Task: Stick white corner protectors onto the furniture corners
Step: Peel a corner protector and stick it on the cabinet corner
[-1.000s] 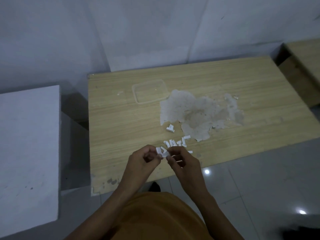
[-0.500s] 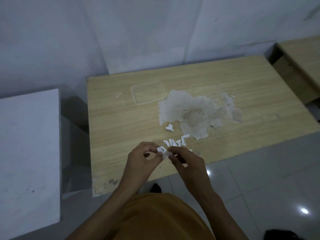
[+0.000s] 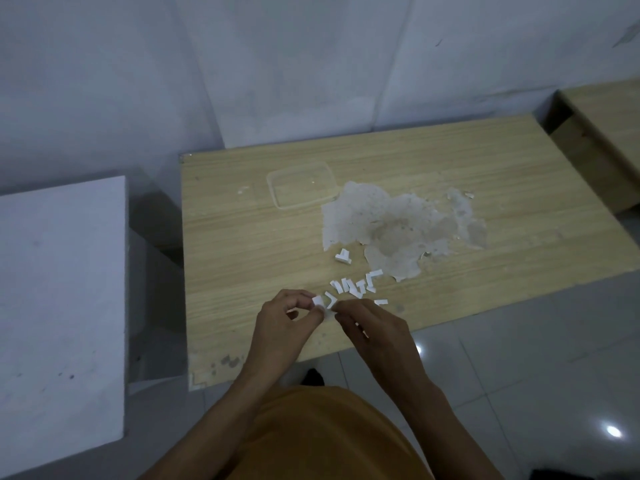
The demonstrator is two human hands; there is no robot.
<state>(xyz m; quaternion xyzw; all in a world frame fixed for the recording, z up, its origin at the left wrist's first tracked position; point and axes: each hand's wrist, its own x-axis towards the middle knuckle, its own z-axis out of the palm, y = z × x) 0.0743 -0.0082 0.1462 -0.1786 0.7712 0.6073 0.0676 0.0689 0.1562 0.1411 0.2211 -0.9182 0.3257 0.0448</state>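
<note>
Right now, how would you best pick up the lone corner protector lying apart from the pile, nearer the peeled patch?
Pinch the lone corner protector from above, across its raised legs. It lies flat on the table, apart from the pile, with bare wood around it, so fingers should fit on both sides.

1. Bare, dim room, likely a plain home or storage space.
2. Evidence: worn wooden table [image 3: 450, 174] at frame centre, scuffed white walls [image 3: 311, 64] above, glossy tiled floor [image 3: 536, 358] lower right.
</note>
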